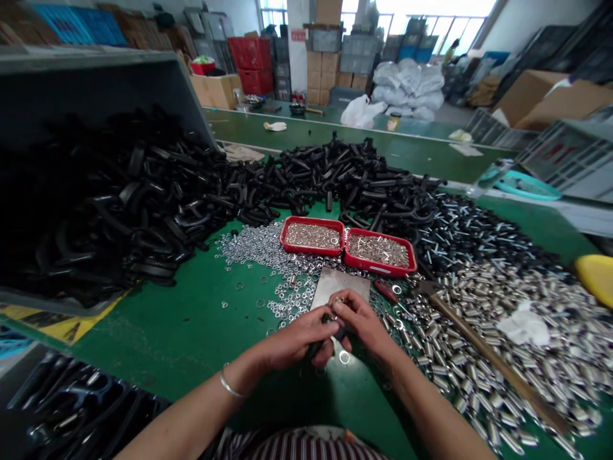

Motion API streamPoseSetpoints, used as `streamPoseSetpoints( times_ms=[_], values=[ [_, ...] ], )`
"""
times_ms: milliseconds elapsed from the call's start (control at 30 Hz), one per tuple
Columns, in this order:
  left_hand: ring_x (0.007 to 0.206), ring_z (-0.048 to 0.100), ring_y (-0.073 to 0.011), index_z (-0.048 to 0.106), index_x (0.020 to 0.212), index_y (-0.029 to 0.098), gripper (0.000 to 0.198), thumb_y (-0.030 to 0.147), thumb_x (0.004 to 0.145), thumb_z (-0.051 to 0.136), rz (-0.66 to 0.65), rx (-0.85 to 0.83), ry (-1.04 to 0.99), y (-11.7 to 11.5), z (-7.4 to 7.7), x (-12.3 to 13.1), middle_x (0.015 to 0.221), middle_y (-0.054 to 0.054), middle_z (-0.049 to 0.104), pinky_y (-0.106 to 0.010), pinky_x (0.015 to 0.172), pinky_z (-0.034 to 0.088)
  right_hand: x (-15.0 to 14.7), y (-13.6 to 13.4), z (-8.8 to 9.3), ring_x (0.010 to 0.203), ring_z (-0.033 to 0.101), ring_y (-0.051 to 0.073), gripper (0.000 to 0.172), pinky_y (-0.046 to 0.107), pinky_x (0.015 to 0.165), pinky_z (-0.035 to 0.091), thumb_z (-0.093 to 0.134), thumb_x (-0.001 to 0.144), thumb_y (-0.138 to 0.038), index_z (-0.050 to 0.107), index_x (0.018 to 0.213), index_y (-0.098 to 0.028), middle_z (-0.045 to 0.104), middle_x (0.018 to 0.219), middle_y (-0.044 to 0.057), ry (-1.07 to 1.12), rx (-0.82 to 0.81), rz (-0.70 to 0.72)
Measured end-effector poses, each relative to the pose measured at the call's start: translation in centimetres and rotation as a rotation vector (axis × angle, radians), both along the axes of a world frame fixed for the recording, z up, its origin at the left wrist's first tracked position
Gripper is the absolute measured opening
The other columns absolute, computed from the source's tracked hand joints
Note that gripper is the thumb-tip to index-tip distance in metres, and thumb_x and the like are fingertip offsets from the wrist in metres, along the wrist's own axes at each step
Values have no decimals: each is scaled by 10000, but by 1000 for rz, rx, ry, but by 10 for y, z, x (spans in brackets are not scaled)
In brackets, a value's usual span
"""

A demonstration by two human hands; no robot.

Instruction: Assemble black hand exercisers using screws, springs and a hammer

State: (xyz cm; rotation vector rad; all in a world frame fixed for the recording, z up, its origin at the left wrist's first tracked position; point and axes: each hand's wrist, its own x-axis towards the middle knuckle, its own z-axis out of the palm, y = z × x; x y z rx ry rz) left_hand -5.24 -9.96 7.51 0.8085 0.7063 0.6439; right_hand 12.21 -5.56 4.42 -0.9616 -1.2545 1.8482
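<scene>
My left hand (301, 338) and my right hand (359, 319) meet over the green table (182, 319), just in front of a small metal plate (338, 284). Both are closed around a small black part (330, 329), with the right fingertips pinching a little metal ring on top of it. A silver bracelet (230, 385) sits on my left wrist. Loose washers (282, 281) lie scattered right by the hands.
Two red trays (311, 235) (380, 250) of small metal pieces stand behind the plate. A huge heap of black curved parts (143, 191) fills the left and back. Silver sleeves (502, 319) and a wooden-handled hammer (483, 354) cover the right. A yellow object (596, 275) lies far right.
</scene>
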Motion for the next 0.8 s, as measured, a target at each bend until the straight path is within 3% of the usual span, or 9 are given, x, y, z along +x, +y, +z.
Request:
streamPoseSetpoints(
  times_ms=[100,200,267,400,467,567,667,733,800],
  values=[
    [397,333,-28,478,957,189,298,463,890,573,324,-26,22,10,-7,-7,765,-28,655,-170,397,223,-12,32,-2,755,553,172,223,314,713,460,515,977,-401,619,922,-212,613,830,21,-329,425,39],
    [499,485,-61,493,936,192,288,463,891,577,640,140,175,28,-14,-23,839,-25,679,-185,484,364,-28,67,-7,958,532,246,143,380,841,446,538,957,-233,657,893,-186,636,946,101,-854,965,57],
    [610,591,-103,525,941,190,308,491,892,571,625,268,311,41,-15,-39,925,-36,698,-232,598,461,-35,84,-9,971,511,273,148,408,866,438,544,935,-167,658,842,-179,631,904,122,-1052,1125,119],
    [596,587,-116,549,895,191,321,510,880,584,511,420,513,56,-14,-62,934,-37,710,-243,593,451,-33,89,-6,1013,501,277,170,427,921,431,508,943,-152,637,838,-185,629,965,129,-1039,1154,121],
    [540,520,-98,546,853,194,308,498,894,573,611,463,573,59,-14,-60,858,-17,706,-232,565,413,-27,78,-2,1001,525,258,146,434,927,445,496,957,-192,626,893,-194,626,1005,108,-893,1028,15],
    [578,520,-111,558,820,192,300,471,930,538,745,529,626,60,-12,-42,765,-3,681,-244,627,425,-21,49,4,855,604,202,131,412,840,510,536,960,-314,609,1013,-219,649,965,53,-409,496,-166],
    [795,605,-151,599,906,191,243,406,964,502,717,662,618,60,-9,-17,888,-30,690,-281,799,453,-22,23,8,762,645,151,259,342,764,551,652,899,-378,627,1087,-202,686,961,50,69,-55,-212],
    [916,604,-172,597,986,193,218,372,981,472,654,739,630,59,-9,-5,975,-50,671,-309,883,440,-24,14,9,727,646,122,281,279,727,557,737,839,-371,668,1018,-164,700,936,61,232,-246,-224],
    [946,586,-190,577,1014,191,230,373,993,438,598,770,686,56,-10,1,992,-64,639,-336,906,430,-24,12,8,668,631,102,270,236,663,553,781,801,-365,686,921,-143,706,868,61,291,-327,-228]
  ],
)
